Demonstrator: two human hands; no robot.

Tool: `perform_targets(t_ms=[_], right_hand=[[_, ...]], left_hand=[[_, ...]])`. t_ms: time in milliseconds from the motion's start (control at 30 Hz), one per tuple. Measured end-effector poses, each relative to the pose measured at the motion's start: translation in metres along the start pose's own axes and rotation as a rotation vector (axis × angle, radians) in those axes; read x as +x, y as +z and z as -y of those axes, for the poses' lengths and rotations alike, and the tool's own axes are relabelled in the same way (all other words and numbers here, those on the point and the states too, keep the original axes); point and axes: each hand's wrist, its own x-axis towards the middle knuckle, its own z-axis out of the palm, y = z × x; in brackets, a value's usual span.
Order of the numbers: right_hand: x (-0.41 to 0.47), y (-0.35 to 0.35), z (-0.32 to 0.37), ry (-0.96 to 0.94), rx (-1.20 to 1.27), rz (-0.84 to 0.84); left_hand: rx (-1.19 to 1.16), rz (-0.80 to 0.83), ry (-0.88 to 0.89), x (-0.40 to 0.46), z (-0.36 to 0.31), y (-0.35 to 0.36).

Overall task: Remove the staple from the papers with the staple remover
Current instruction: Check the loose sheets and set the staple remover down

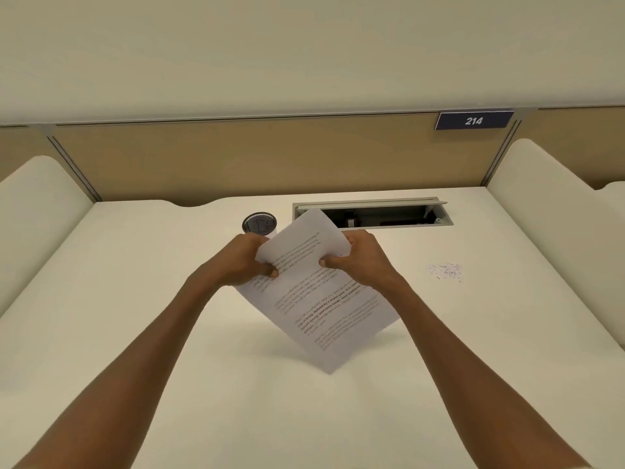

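The papers [318, 292] are held above the desk [135, 299], tilted, long axis running from far-left to near-right. The upper edges are pinched by the left hand [245, 260] and the right hand [358, 257]. The staple cannot be made out; the fingers behind are hidden.

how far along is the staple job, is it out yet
Can't tell if the staple is out; none is visible. Both the left hand and the right hand grip the papers above the desk. No staple remover is visible. A scatter of small bits lies to the right. Left to do: unclear.
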Motion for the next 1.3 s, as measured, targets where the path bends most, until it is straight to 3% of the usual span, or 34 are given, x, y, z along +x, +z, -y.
perform_targets(t_ms=[167, 300, 467, 667, 833, 933, 1167, 1300], right_hand=[[-0.008, -0.004, -0.014, 0.150, 0.243, -0.084], [-0.017, -0.005, -0.024, 0.224, 0.423, -0.128], [-0.026, 0.010, -0.036, 0.294, 0.544, -0.134], [-0.035, 0.028, -0.064, 0.419, 0.660, -0.154], [-0.038, 0.038, -0.087, 0.501, 0.638, -0.179], [-0.035, 0.042, -0.098, 0.532, 0.624, -0.189], [-0.019, 0.046, -0.125, 0.563, 0.583, -0.215], [0.001, 0.035, -0.146, 0.605, 0.362, -0.364]], left_hand=[[-0.045, -0.215, -0.032, 0.001, 0.005, -0.022], [-0.548, -0.331, -0.082, -0.006, 0.011, -0.022], [-0.686, -0.506, -0.162, 0.004, 0.013, 0.009], [-0.982, -0.358, -0.205, 0.013, 0.025, 0.045], [-1.102, -0.383, -0.321, 0.019, 0.028, 0.084], [-1.121, -0.451, -0.375, 0.027, 0.027, 0.097], [-0.839, -0.541, -0.461, 0.048, 0.033, 0.121], [-0.814, -0.532, -0.486, 0.051, 0.036, 0.128]])
